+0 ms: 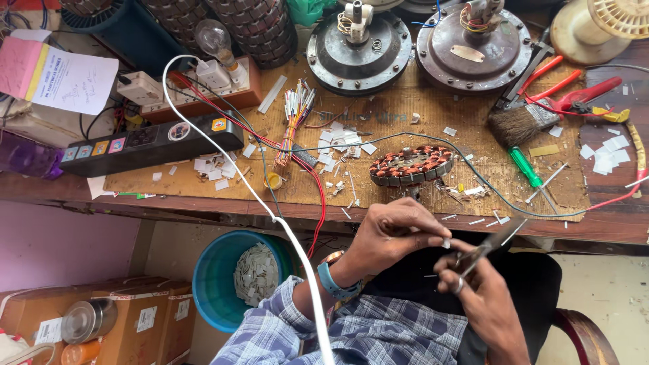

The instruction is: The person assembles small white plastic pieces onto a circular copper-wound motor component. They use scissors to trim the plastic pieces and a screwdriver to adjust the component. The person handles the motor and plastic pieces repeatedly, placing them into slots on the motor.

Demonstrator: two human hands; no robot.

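Head cam looking straight down at a pretty cluttered repair worktop. Both hands are low in the shot, just off the front edge of it, above the person's lap. The left hand is curled up with the fingertips pinched on a tiny white scrap, looks like a little strip of insulation paper, too small to say more. The right hand is closed around the handles of a pair of scissors, blades pointing up and away toward the worktop edge, tips just beside that white scrap. There's a blue watch band on the left wrist, and plaid sleeves.

Up on the worktop, right beyond the hands, sits a wound copper stator with white paper bits scattered all around it. Further back are two round motor housings. A brush, red-handled pliers and a green screwdriver lie off to the right, a black power strip to the left. A white cable crosses the front. Under the worktop there's a blue bucket holding white scraps.
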